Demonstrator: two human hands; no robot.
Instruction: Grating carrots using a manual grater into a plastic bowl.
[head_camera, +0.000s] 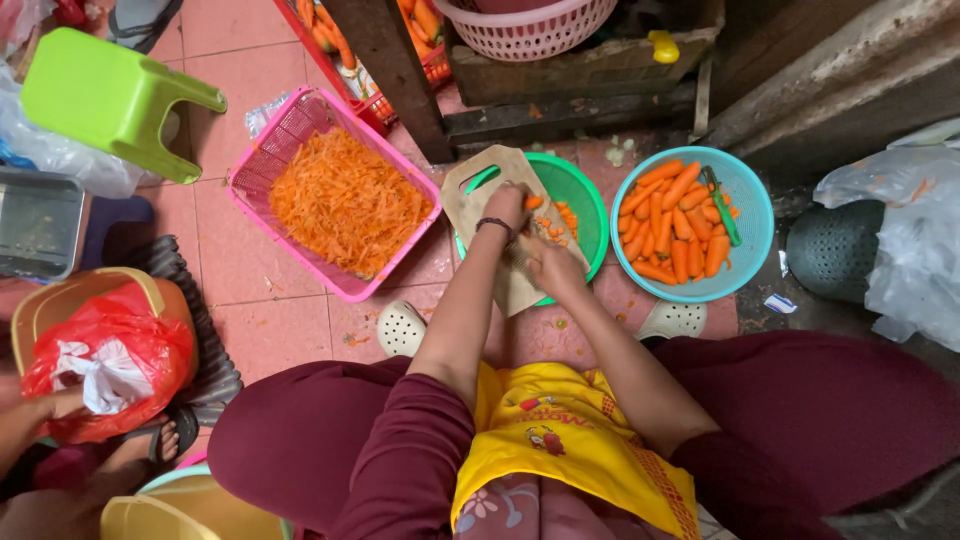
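Left hand (506, 205) closed around an orange carrot piece (533, 202), pinned on the pale wooden cutting board (480, 195) over the green round plastic basin (580, 195). Right hand (553, 268) curled shut, apparently on a knife, blade hidden. Mid-slicing, judging by cut bits beside. Next stroke needs fingertips kept clear. Whole carrots (672, 220) waiting in the blue round basket (752, 200); shreds filling the pink rectangular basket (290, 125).
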